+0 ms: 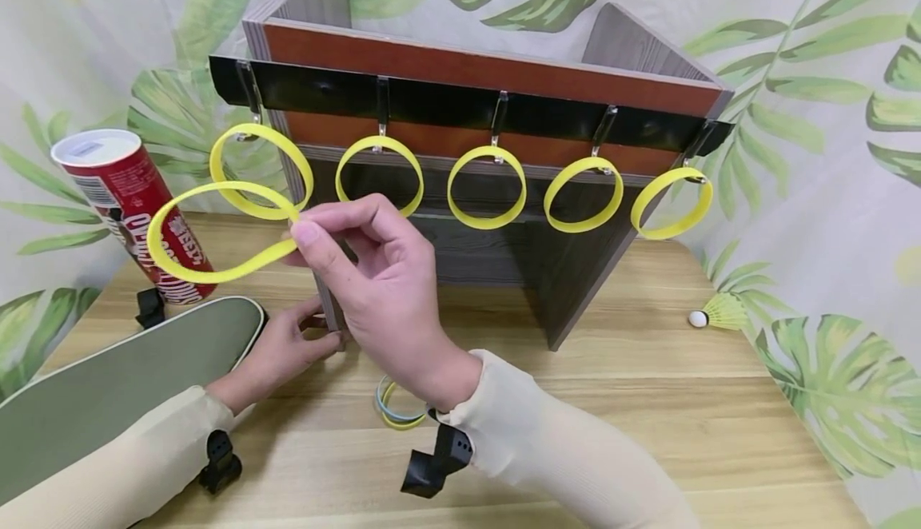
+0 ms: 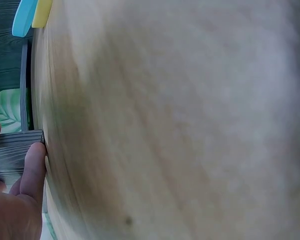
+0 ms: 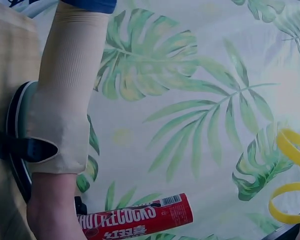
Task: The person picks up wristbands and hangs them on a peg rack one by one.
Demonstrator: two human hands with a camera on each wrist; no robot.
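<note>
My right hand (image 1: 392,293) pinches a yellow silicone wristband (image 1: 248,266) between thumb and fingers, holding it out to the left. Behind it, several more yellow wristbands (image 1: 487,223) hang from hooks along a black strip (image 1: 439,96) on the front of a grey wooden shelf (image 1: 576,285). The held band overlaps the leftmost hanging one in the head view; whether they touch I cannot tell. Low at the left, my left hand (image 1: 291,345) grips the foot of the shelf's side panel (image 2: 12,152), fingers on both sides of the board.
Light blue and yellow wristbands (image 1: 399,419) lie on the table (image 1: 647,417), partly hidden by my right wrist. To the left stand a red shuttlecock tube (image 1: 137,209) and a grey-green, round-ended flat object (image 1: 144,361). A yellow shuttlecock (image 1: 723,312) lies at the right.
</note>
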